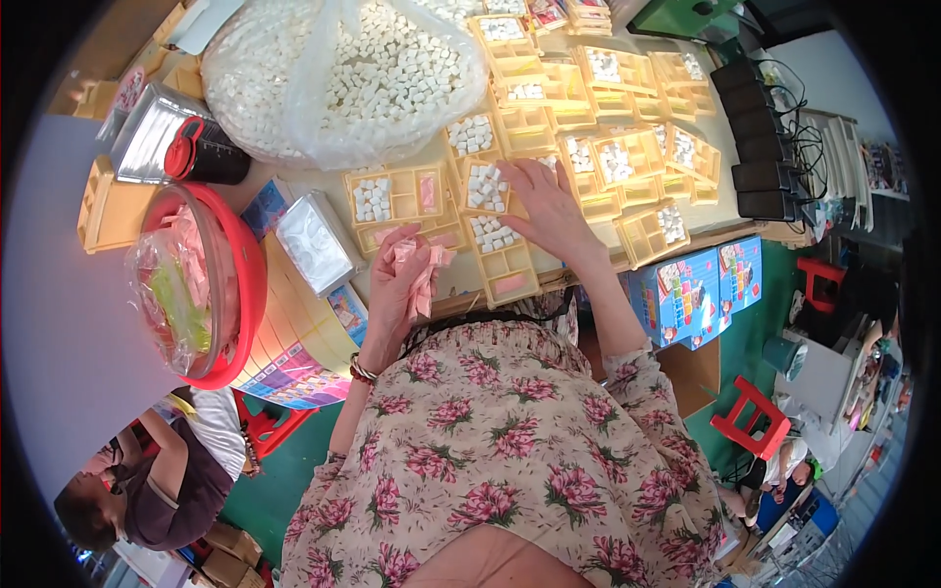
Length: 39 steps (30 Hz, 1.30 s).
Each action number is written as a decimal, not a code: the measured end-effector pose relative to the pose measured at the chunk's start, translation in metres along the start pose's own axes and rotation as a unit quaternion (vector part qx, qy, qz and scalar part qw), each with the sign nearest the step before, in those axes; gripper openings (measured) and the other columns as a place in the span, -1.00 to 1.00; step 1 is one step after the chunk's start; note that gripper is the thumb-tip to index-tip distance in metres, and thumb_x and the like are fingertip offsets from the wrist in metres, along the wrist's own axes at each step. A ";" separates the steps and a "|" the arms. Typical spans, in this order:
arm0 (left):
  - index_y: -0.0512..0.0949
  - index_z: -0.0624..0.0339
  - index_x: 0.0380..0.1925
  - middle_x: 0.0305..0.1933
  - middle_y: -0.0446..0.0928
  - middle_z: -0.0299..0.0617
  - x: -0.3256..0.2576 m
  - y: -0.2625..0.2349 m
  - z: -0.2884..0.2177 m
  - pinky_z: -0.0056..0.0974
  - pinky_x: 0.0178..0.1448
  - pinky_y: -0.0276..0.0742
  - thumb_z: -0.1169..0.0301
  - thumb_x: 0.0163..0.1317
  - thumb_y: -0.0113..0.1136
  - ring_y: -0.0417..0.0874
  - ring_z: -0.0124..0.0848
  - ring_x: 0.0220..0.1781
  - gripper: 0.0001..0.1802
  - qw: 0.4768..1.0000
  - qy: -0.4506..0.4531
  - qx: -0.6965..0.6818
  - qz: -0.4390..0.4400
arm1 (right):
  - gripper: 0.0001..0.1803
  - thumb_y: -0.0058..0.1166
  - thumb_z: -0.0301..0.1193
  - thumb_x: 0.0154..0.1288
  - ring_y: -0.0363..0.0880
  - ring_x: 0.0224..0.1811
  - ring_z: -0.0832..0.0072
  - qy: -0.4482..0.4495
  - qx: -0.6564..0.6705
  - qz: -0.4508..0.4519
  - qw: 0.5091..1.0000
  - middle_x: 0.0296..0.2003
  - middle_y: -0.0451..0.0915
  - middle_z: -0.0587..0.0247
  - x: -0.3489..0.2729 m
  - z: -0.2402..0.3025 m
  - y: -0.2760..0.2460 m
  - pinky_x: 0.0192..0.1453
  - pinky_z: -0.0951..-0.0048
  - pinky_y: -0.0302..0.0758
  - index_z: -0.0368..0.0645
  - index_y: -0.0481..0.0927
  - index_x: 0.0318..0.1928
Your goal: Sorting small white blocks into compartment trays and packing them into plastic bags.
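My left hand [394, 284] is closed round a bunch of small pink packets [423, 274], held just in front of the yellow trays. My right hand [551, 208] reaches over the table with its fingers spread, the tips at a yellow compartment tray [505, 263] with small white cubes [487, 186] in some compartments. A pink packet [511, 284] lies in that tray's nearest compartment. To the left, another yellow tray [403, 194] has white cubes on one side and a pink packet [427, 191] on the other.
A big clear bag of white cubes [392, 88] fills the back left. A red basin [253, 284] with bagged pink and green packets stands left, near a black-and-red cup [208, 152]. Stacked yellow trays [627, 157] and black boxes [765, 142] stand right. A person [162, 480] sits lower left.
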<state>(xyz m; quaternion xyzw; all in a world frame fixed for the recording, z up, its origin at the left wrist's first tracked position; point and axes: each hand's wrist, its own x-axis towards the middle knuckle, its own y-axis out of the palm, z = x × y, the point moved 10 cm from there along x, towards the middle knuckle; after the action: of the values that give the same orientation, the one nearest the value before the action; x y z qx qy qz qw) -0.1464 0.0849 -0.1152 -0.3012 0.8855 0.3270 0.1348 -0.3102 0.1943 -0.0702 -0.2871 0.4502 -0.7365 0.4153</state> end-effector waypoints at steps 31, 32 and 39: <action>0.44 0.17 -0.04 -0.38 0.53 -0.31 0.030 0.071 0.004 -0.55 -0.52 0.42 0.45 0.22 0.16 0.51 -0.63 -0.51 -0.70 0.991 0.011 0.106 0.076 | -0.88 0.04 -0.48 0.28 0.36 -0.56 0.75 0.186 0.484 -0.092 0.850 -0.59 0.47 0.43 -0.032 -0.008 0.002 -0.49 0.71 0.30 -0.30 0.57 -0.29; 0.44 0.17 -0.04 -0.39 0.54 -0.30 0.030 0.072 0.005 -0.54 -0.52 0.43 0.44 0.22 0.16 0.52 -0.63 -0.51 -0.70 0.993 0.005 0.088 0.079 | -0.88 0.04 -0.49 0.27 0.35 -0.56 0.76 0.188 0.487 -0.091 0.848 -0.59 0.46 0.43 -0.031 -0.011 0.002 -0.50 0.71 0.29 -0.31 0.56 -0.28; 0.43 0.18 -0.04 -0.38 0.54 -0.29 0.040 0.069 0.008 -0.52 -0.55 0.45 0.45 0.21 0.16 0.55 -0.60 -0.49 -0.70 0.994 0.007 0.077 0.077 | -0.89 0.03 -0.49 0.27 0.35 -0.59 0.75 0.209 0.560 -0.104 0.795 -0.61 0.46 0.44 -0.022 -0.026 0.010 -0.52 0.70 0.26 -0.29 0.57 -0.30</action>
<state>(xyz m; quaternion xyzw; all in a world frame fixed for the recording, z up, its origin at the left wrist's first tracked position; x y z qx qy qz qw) -0.2202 0.1135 -0.1044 -0.2232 0.9297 0.2647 0.1256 -0.3167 0.2218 -0.0915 0.1114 0.0029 -0.9407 0.3205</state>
